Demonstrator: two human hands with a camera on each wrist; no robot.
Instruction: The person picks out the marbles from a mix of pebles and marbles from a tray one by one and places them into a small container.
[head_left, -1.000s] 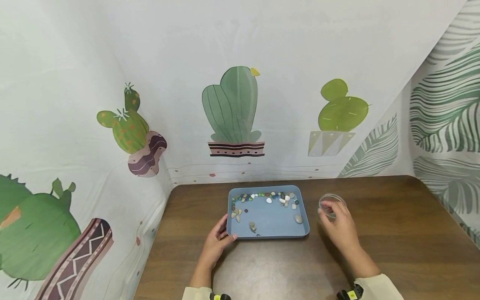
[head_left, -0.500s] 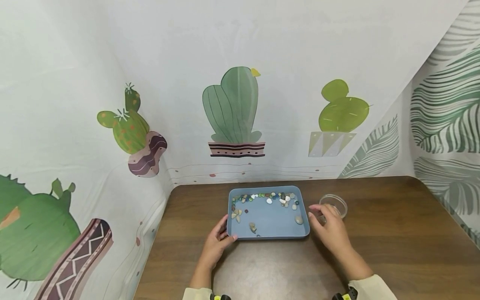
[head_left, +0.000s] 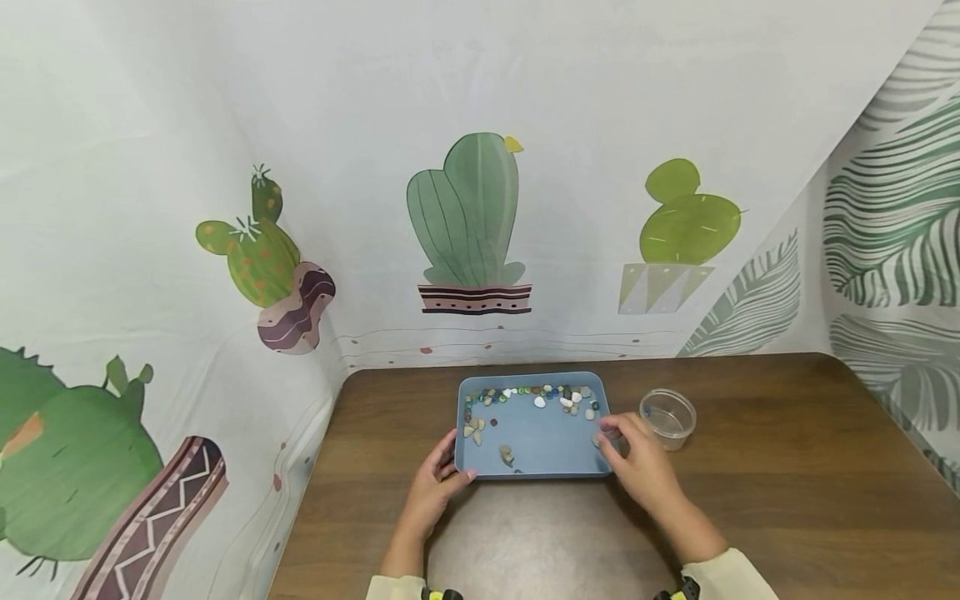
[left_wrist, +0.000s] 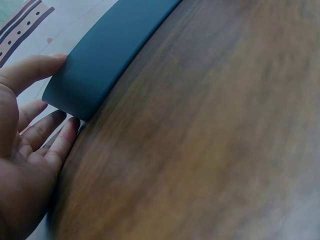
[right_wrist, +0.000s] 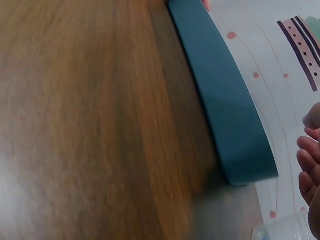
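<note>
My left hand (head_left: 433, 483) holds the front left corner of a shallow blue tray (head_left: 551, 442), its thumb at the corner and the other fingers along the outer wall, as the left wrist view shows. Over the tray's right edge hovers my right hand (head_left: 643, 461), fingers loosely bent and nothing seen between them. Its fingertips partly cover a large pale pebble (head_left: 596, 439). Colourful glass stones and pebbles (head_left: 522, 390) line the far side of the tray. A white pebble (head_left: 540, 402), tan pebbles (head_left: 477, 425) and brown pebbles (head_left: 506, 455) lie around inside.
Just right of the tray stands a round clear plastic container (head_left: 678, 432) with a small blue piece inside. Both rest on a brown wooden table (head_left: 795, 467). A white cloth (head_left: 577, 325) printed with cacti hangs behind the far table edge.
My right hand has moved left from the clear container to the tray's right edge, uncovering the container. The left hand keeps its place at the tray corner.
</note>
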